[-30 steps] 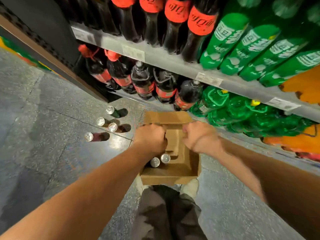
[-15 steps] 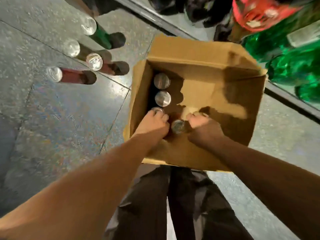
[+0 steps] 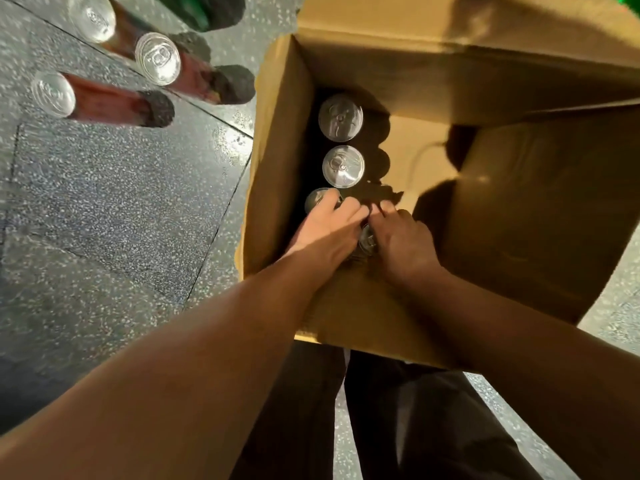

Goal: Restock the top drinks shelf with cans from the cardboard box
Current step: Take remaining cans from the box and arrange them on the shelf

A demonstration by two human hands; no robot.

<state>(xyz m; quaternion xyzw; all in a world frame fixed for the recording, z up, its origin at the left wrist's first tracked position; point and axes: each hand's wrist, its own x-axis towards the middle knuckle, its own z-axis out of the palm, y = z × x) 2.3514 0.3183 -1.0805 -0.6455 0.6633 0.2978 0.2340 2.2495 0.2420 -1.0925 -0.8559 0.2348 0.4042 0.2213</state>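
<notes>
The cans [image 3: 340, 117] are still standing inside the cardboard box [image 3: 277, 133], in one row along its left wall, in the middle of the frame. The top shelf is not showing here. Two cans at the upper end of the row are standing free. My left hand [image 3: 329, 226] is lying over the third can [image 3: 317, 199], with the fingers bent down on its top rim, so I am gripping it from above, because the wall is leaving no room at the side. The fourth can [image 3: 367, 239] is showing only as a small piece between my two hands. My right hand [image 3: 401, 244] is pressing beside it with curled fingers; whether they are closing around it, I cannot tell. I think I am taking one can in each hand, to carry two together.

Outside the box, at the upper left, loose cans [image 3: 157, 58] are standing on the floor [image 3: 104, 202]. My trousers [image 3: 415, 427] are at the bottom.

Compared with half a second ago, the box is filling more of the frame and my left hand is covering more of the third can. One second ago my hands were at the box rim and the shelves were in view.
</notes>
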